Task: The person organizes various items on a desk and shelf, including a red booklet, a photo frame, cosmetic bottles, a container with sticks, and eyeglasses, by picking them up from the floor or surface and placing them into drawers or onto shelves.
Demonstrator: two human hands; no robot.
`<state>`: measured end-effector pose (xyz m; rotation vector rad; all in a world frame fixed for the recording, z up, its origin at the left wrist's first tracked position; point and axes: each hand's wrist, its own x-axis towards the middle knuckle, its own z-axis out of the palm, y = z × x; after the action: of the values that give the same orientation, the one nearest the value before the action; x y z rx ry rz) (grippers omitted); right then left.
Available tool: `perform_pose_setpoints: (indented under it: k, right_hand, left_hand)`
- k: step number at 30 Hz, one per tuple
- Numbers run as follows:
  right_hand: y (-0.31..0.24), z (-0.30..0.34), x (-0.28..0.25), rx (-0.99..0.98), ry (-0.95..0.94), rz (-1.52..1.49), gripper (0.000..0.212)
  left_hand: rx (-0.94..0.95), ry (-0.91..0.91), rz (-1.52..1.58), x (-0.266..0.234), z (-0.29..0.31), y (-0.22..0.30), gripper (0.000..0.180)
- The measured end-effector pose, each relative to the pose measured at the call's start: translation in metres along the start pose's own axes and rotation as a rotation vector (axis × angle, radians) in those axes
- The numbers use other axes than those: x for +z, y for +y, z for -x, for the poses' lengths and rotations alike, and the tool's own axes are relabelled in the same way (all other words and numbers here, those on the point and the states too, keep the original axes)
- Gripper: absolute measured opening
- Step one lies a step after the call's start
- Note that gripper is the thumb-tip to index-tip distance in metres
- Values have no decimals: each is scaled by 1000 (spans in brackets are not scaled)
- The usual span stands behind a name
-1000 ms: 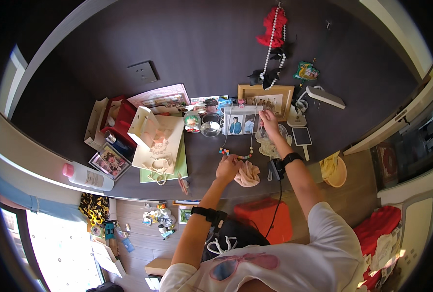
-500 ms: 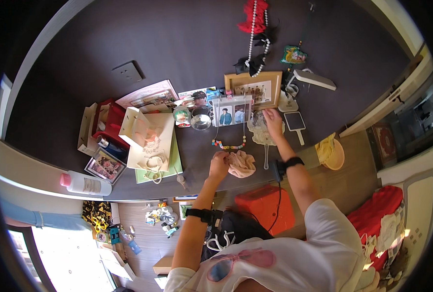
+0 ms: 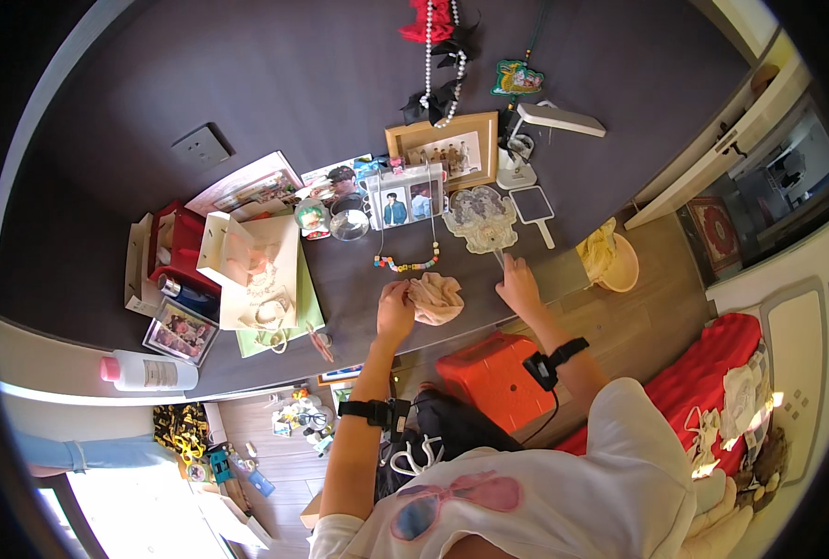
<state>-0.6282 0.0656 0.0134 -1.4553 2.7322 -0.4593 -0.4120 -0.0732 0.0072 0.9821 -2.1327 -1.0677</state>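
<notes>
My left hand (image 3: 395, 311) is at the desk's front edge, its fingers closed on a crumpled pinkish-beige scrunchie (image 3: 436, 298). To the right, my right hand (image 3: 519, 286) has its fingers closed round the handle of a clear, ornate hand mirror (image 3: 482, 220), whose scalloped head points away from me. Beyond the scrunchie lies a colourful beaded necklace (image 3: 407, 265), its cord running up to a clear photo holder (image 3: 409, 197). A smaller white-framed hand mirror (image 3: 533, 207) rests just right of the ornate one.
A wooden picture frame (image 3: 480, 125) and white lamp (image 3: 556, 119) stand at the back. Left are a cream box (image 3: 258, 312), a glass bowl (image 3: 350, 224) and a pink-capped bottle (image 3: 158, 373). An orange-red stool (image 3: 489, 374) and yellow bin (image 3: 620, 266) stand beside the desk.
My right hand has moved from the ornate mirror's head down to its handle. My left hand stays at the scrunchie. The whole view has shifted, moving the desk things leftward in the picture.
</notes>
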Motion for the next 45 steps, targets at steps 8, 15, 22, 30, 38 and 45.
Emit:
perform_pose_setpoints:
  k: [8,15,22,30,38,45]
  right_hand:
    - [20,25,-34,-11,241,-173,39]
    - [-35,119,-60,15,219,-588,51]
    - [4,86,-30,-69,190,-641,18]
    - [114,-79,-13,231,44,221,36]
    - [85,-68,-41,427,-112,-76,34]
    - [52,0,-57,437,-161,-845,33]
  left_hand:
    - [84,44,-174,-13,11,10,31]
    - [-188,-496,319,30,20,101,33]
    - [-545,-661,668,68,24,81,31]
    - [-602,-701,778,71,18,93,31]
    - [-571,-683,785,74,7,86,29]
    - [-513,-727,904,127,-21,118,25]
